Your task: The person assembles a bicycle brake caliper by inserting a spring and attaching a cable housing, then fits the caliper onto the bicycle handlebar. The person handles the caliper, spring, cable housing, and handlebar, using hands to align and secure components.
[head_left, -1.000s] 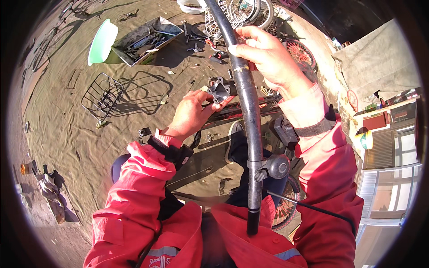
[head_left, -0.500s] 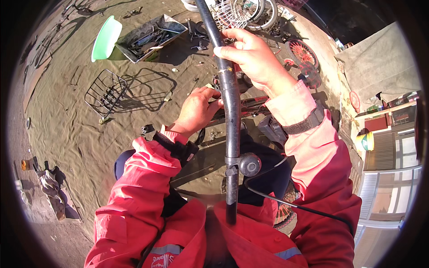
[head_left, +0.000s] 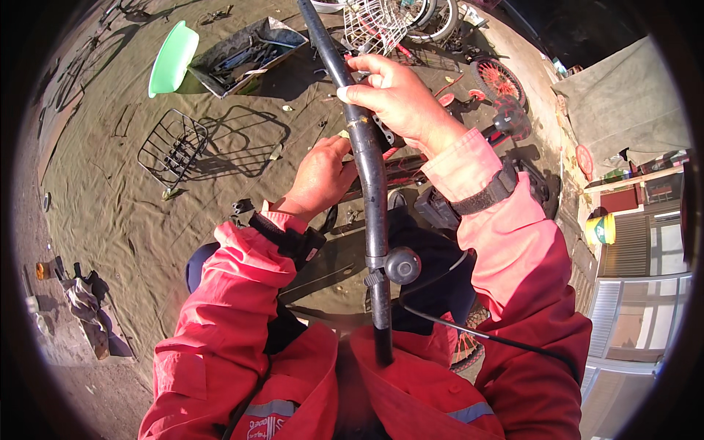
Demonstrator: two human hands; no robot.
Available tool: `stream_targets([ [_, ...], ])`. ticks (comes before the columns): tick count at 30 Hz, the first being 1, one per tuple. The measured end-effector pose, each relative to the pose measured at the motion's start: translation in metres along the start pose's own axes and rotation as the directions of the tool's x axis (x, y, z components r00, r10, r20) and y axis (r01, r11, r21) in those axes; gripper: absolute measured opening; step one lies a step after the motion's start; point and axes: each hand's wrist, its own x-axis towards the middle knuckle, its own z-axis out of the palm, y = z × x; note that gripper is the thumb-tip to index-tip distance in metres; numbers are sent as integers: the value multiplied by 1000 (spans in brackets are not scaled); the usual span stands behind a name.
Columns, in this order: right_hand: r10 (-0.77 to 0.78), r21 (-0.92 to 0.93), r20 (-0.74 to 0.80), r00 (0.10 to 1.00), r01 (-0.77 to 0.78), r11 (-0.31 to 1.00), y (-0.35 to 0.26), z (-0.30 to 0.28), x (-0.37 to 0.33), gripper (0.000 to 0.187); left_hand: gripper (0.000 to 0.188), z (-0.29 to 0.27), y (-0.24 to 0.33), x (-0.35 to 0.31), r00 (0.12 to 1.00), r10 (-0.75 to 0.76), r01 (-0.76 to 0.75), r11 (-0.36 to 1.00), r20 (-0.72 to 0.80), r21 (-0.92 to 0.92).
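Note:
A black bicycle handlebar (head_left: pixel 375 194) runs lengthwise in front of me, its near end against my red jacket. My right hand (head_left: pixel 403 99) is closed round its upper part, thumb on top and fingers behind. My left hand (head_left: pixel 319 178) is at the bar's left side, fingers curled together; their tips pass beside and behind the bar, and what they hold is hidden. A dark round bell (head_left: pixel 402 265) is clamped on the lower part of the bar. Beneath my hands, partly covered, lies a red bicycle frame (head_left: pixel 402 167).
On the brown ground cloth (head_left: pixel 110 191) stand a black wire rack (head_left: pixel 174 149), an open tool tray (head_left: pixel 246 57) and a green basin (head_left: pixel 173 60). Bicycle wheels and a white wire basket (head_left: pixel 374 26) are at the far side. A black cable (head_left: pixel 506 343) crosses my right forearm.
The handlebar's far end has swung to the left, and my right hand has moved slightly left with it. My left hand has stayed nearly in place.

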Motion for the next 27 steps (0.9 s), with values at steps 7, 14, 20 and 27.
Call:
stream_targets([
  [7, -13, -36, 123, 992, 18, 999, -2, -6, 1, 47, 27, 2, -4, 0, 1000, -14, 14, 1000, -2, 16],
  [14, -52, -57, 129, 990, 60, 997, -1, -6, -1, 46, 28, 2, -4, -1, 998, 4, -1, 999, -64, 43],
  [20, -35, 4, 152, 988, 35, 999, 0, -7, -2, 47, 43, -17, 9, 0, 980, -186, 147, 911, -66, -386],
  [27, -60, 3, 165, 985, 60, 998, 3, -7, 2, 47, 71, -28, 48, -5, 990, -82, 142, 578, 116, -803],
])
